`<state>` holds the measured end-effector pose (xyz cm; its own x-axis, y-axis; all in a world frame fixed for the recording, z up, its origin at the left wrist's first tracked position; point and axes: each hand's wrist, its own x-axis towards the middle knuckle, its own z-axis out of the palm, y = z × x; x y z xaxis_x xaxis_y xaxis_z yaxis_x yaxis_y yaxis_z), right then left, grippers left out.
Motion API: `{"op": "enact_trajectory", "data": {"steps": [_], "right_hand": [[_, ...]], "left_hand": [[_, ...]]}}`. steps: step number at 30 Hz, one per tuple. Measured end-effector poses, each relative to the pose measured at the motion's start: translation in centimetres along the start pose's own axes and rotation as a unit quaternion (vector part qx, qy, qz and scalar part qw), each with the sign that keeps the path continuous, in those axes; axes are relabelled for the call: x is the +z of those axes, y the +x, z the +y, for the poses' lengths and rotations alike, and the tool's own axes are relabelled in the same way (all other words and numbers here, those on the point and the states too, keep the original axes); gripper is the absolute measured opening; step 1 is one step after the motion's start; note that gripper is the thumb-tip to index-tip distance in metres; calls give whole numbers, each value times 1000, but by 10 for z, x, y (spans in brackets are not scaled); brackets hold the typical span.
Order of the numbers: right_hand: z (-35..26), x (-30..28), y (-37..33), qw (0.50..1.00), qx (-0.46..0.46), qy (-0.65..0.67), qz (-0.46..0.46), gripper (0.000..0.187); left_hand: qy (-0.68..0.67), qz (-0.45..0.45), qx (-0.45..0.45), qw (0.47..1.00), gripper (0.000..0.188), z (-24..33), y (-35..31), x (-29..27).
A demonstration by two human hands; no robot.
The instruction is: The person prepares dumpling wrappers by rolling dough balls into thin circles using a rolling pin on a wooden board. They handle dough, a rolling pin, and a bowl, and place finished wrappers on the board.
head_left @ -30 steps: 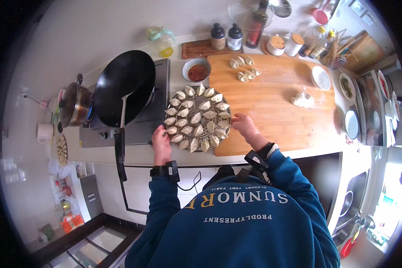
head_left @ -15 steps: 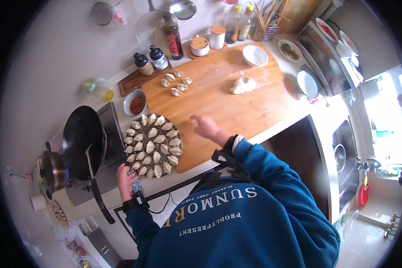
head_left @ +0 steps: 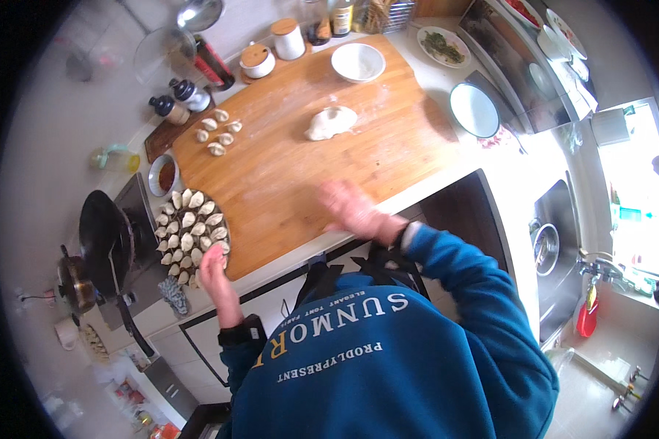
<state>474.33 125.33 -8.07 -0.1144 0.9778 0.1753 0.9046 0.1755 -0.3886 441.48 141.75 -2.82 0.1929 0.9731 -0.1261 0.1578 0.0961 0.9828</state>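
Note:
A round tray [head_left: 229,233] packed with rows of dumplings [head_left: 187,241] stands at the left edge of the wooden board. My left hand [head_left: 216,276] is beside the tray's near right rim, its fingers stretched out and holding nothing. Over the near part of the large wooden board [head_left: 278,175], my right hand [head_left: 350,211] is spread and slightly blurred, with nothing visible in it. A lump of white dough [head_left: 331,122] lies farther back on the board. Several loose dumplings [head_left: 216,148] sit toward the board's left side.
A white bowl [head_left: 358,63] stands on the board's far edge. Left are a bowl of red-brown sauce [head_left: 164,175], a black wok [head_left: 104,238] and a crumpled blue-grey cloth [head_left: 173,294]. A plate of greens [head_left: 444,47] and a pale basin [head_left: 474,110] stand right.
The whole view has shifted rightward. My left hand has come away from the cloth by the tray's near edge and moved right. My right hand has opened out over the board.

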Motion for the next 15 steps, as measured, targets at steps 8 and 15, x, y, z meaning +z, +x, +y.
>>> {"op": "enact_trajectory", "data": {"steps": [8, 15], "right_hand": [[41, 4, -36, 973, 230, 23, -23, 85], [172, -147, -319, 635, 717, -266, 108, 66]], "left_hand": [[20, -135, 31, 990, 28, 29, -42, 162], [99, -160, 15, 982, 34, 20, -27, 212]]}}
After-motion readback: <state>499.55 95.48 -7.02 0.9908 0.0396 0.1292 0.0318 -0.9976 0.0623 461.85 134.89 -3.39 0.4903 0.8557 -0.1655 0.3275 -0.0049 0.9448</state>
